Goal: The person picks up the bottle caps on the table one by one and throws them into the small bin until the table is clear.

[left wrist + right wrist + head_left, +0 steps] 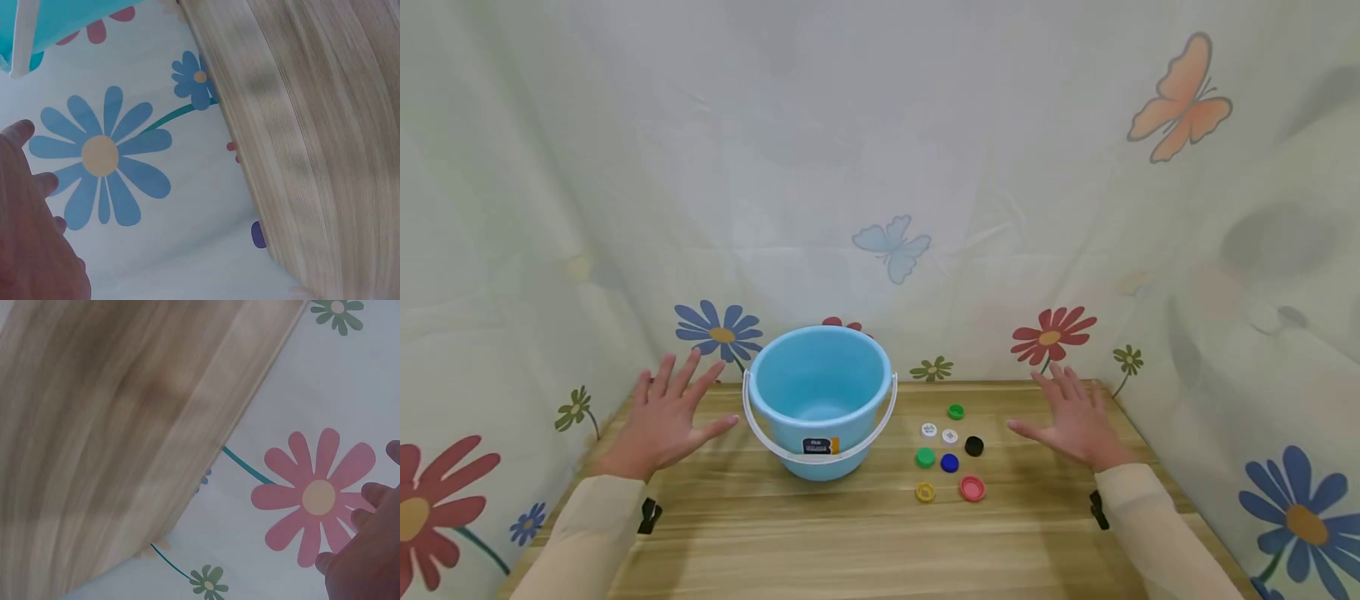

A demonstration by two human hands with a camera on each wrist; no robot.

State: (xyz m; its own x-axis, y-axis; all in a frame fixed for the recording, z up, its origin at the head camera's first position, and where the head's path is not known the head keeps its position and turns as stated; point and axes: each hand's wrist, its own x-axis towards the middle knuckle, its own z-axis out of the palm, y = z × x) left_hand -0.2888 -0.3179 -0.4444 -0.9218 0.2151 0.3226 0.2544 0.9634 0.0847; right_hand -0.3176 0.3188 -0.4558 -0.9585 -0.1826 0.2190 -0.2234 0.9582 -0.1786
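Note:
A light blue bucket (pixel 820 400) with a white handle (pixel 827 460) stands upright on the wooden table, left of the middle. My left hand (pixel 668 417) is held out beside it, fingers spread and touching nothing, the thumb near the handle. To the bucket's right lie several bottle caps: green (pixel 925 457), white (pixel 928 430), black (pixel 974 446), blue (pixel 950 462), yellow (pixel 925 492) and a larger red one (pixel 972 488). Right of the caps, my right hand (pixel 1075 423) hovers with its fingers extended and holds nothing.
The wooden table (pixel 820 550) ends at a pale curtain (pixel 880 150) printed with flowers and butterflies, which encloses the back and both sides. A black band (pixel 650 516) shows at the left wrist and another (pixel 1099 509) at the right.

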